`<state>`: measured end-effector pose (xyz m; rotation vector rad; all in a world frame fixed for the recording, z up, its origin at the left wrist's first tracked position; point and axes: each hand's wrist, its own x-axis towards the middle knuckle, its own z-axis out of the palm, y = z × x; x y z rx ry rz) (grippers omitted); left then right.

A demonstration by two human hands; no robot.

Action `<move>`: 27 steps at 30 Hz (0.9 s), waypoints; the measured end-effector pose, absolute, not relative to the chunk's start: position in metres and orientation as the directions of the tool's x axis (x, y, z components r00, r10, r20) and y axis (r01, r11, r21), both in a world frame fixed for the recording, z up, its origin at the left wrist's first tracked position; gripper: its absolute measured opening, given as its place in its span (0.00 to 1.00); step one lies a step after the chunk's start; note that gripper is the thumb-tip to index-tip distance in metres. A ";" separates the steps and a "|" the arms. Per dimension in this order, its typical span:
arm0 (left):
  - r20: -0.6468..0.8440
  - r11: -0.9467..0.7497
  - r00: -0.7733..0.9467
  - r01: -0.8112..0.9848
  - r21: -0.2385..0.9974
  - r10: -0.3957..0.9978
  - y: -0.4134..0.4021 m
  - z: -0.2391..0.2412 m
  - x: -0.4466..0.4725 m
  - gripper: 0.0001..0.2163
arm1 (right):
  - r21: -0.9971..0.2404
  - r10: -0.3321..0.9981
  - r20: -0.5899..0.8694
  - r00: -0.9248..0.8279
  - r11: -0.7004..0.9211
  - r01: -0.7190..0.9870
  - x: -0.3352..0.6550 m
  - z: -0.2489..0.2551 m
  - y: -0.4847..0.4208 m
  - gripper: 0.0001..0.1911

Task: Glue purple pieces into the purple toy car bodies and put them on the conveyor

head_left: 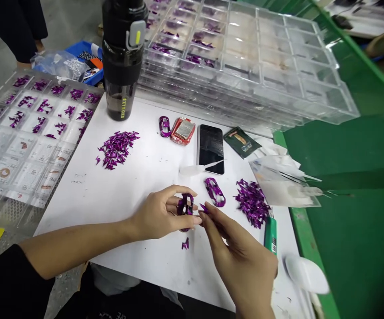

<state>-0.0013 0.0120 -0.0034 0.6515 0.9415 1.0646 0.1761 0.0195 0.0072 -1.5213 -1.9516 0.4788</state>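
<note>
My left hand [160, 212] grips a small chrome-purple car body shell [185, 208] between thumb and fingers. My right hand [241, 259] pinches a tiny purple sliver [204, 208] at its fingertips, right beside that shell. On the white work board [88, 208], a matching purple shell [215, 192] lies just beyond my hands. Heaps of purple slivers sit to either side, one [252, 203] by my right hand and one [117, 149] farther left. One loose piece [185, 243] lies below my left hand.
A black water bottle [122, 60] stands at the board's back edge, near a phone [211, 149], a red car piece [183, 131] and a white dropper bottle [190, 170]. Stacked clear trays [245, 57] rise behind. A compartment tray [35, 133] lies left, a green lighter [270, 235] right.
</note>
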 end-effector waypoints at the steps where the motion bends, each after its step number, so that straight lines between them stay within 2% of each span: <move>1: -0.309 0.357 0.179 -0.428 0.831 0.934 0.012 -0.004 -0.001 0.22 | -0.590 0.942 0.275 -0.194 0.325 0.739 0.176 0.006 0.020 0.14; 6: -0.276 0.341 0.207 -0.423 0.840 0.938 0.010 -0.007 -0.001 0.22 | -0.554 0.917 0.304 -0.260 0.392 0.734 0.176 0.000 0.021 0.12; 8: -0.262 0.323 0.200 -0.404 0.856 0.944 0.010 -0.007 -0.001 0.22 | -0.574 0.919 0.325 -0.223 0.379 0.726 0.173 0.001 0.020 0.12; 10: -0.251 0.301 0.177 -0.381 0.874 0.952 0.009 -0.007 -0.001 0.22 | -0.654 0.942 0.317 -0.109 0.300 0.694 0.169 0.005 0.017 0.12; 12: -0.238 0.279 0.151 -0.376 0.884 0.959 0.008 -0.007 0.000 0.22 | -0.795 0.978 0.200 0.058 0.128 0.593 0.164 0.010 0.013 0.15; 14: -0.212 0.246 0.128 -0.383 0.891 0.969 0.008 -0.007 0.001 0.22 | -0.905 0.987 0.014 0.159 -0.055 0.421 0.158 0.015 0.008 0.18; 15: -0.196 0.227 0.117 -0.384 0.895 0.974 0.008 -0.007 0.002 0.22 | -0.931 0.983 -0.061 0.172 -0.118 0.346 0.154 0.018 0.005 0.19; 17: -0.172 0.195 0.094 -0.370 0.909 0.981 0.008 -0.007 0.003 0.21 | -0.948 0.976 -0.123 0.179 -0.169 0.270 0.146 0.021 0.001 0.19; 27: -0.141 0.147 0.045 -0.358 0.922 0.989 0.004 -0.009 0.006 0.19 | -0.903 0.990 0.078 0.118 0.020 0.429 0.126 0.020 -0.005 0.13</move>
